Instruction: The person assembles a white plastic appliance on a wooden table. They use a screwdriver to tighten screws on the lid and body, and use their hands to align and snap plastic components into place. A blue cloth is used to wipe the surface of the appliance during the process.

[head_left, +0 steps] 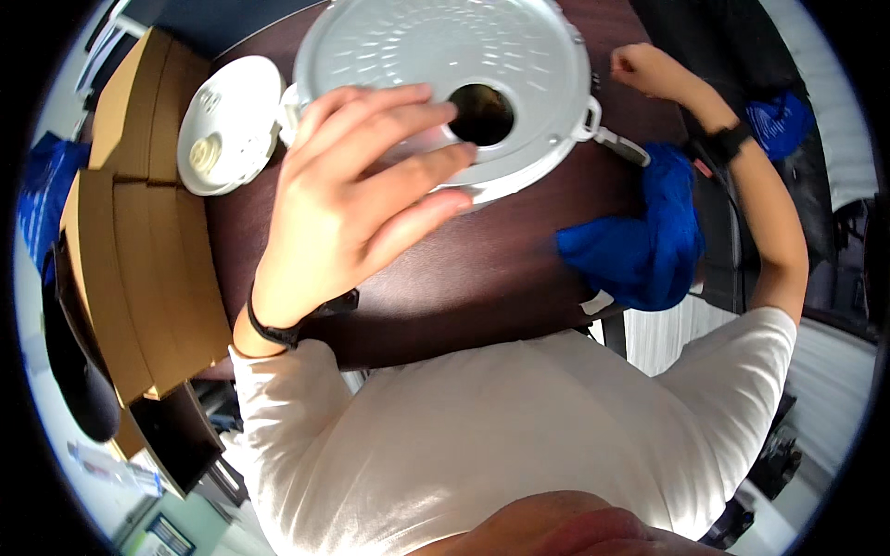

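1 dark brown, glossy table (519, 250) bears a broad, round, pale-grey housing (436, 46) at its far side. It looks stiff, slick and fairly heavy, probably best held by the rim with 2 hands. The left hand (348, 195), fingers spread, lies over its near-left part, clasping nothing. The right hand (649, 72) curls beside it, apart; whether it holds anything, I cannot tell. 1 dark round hole (481, 114) sits at the left fingertips.
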Motion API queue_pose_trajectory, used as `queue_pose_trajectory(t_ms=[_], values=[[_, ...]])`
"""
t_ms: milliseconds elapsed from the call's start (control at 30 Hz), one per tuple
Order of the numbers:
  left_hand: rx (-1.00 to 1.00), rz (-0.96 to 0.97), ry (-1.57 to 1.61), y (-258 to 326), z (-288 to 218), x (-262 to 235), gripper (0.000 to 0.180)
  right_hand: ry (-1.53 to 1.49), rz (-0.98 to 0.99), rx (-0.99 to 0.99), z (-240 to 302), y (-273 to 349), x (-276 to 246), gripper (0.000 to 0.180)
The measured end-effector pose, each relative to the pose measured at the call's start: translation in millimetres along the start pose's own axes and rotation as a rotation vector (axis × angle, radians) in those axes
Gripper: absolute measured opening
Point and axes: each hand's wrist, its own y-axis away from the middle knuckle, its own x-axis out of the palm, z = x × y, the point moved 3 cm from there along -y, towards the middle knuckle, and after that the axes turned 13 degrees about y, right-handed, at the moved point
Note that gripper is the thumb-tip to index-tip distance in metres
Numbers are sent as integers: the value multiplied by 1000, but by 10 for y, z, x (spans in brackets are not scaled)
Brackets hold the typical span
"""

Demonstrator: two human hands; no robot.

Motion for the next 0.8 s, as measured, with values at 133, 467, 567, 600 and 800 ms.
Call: queue_pose_trajectory(t_ms=[133,467,567,600,800], values=[[-18,-28,109,24,28,-51,40,-254,-180,-47,535,547,-713,12],[12,-230,218,93,-87,-204,32,-948,-96,-459,2320,941,-1424,20],[41,-284,193,122,-115,-264,30,-1125,80,-489,2468,854,-1463,20],[63,-304,174,126,-113,-278,29,-1147,88,-507,2487,840,-1427,20],[48,-399,166,188,-115,-307,29,-1254,181,-479,2641,802,-1411,20]])
